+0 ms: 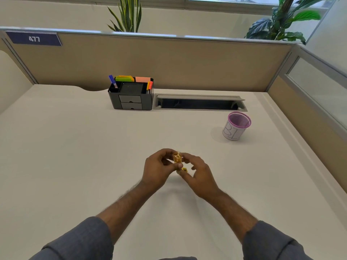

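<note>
light: bright, even, window (234, 0) far beyond fingers (174, 166) | shadows: faint, soft | edges: bowed, wide-angle | focus: fingers slightly blurred

Glossy, crinkled plastic film on yellow wrapper (177, 158); smooth matt laminate on desk top (75, 147). Matt dark plastic w/ slight sheen for organiser (131, 102), pink-coated wire mesh for cup (239, 120) w/ matt white paper band (232, 133) round it. Woven beige cloth, rough-ish, on partition (169, 62), dull grey metal on its top trim (150, 34), soft grey cloth on sleeve (80, 241).
</note>
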Available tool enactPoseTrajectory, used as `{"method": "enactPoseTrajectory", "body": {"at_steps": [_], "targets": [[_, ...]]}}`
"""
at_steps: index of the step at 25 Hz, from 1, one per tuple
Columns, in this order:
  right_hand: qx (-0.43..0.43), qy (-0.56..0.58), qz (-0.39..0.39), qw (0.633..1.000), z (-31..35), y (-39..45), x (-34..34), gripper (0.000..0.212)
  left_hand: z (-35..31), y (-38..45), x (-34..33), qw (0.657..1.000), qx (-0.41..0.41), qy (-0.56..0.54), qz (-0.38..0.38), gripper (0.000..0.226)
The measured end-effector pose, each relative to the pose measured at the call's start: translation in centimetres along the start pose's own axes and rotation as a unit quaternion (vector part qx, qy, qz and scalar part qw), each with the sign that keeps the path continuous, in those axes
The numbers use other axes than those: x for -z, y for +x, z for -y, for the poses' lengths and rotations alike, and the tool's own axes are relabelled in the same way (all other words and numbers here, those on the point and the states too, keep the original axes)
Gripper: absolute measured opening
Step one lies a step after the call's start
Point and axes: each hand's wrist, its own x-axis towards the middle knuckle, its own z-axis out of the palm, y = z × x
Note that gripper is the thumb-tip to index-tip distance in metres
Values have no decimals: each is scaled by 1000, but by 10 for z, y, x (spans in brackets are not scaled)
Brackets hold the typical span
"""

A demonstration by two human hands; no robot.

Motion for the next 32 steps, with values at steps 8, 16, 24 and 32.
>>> {"method": "enactPoseTrajectory", "body": {"at_steps": [8, 16, 24, 32], "targets": [[-50, 51, -66, 995, -8, 16, 28, 34, 9, 25, -7, 987, -43, 156, -11, 58], [-84, 19, -166, 982, -53, 48, 98, 37, 75, 42, -1, 899, -78, 431, 27, 71], [-109, -193, -224, 949, -84, 94, 174, 35, 98, 49, -4, 871, -50, 484, 71, 78], [-179, -326, -187, 910, -82, 114, 187, 39, 99, 50, -5, 865, -49, 495, 67, 79]]}}
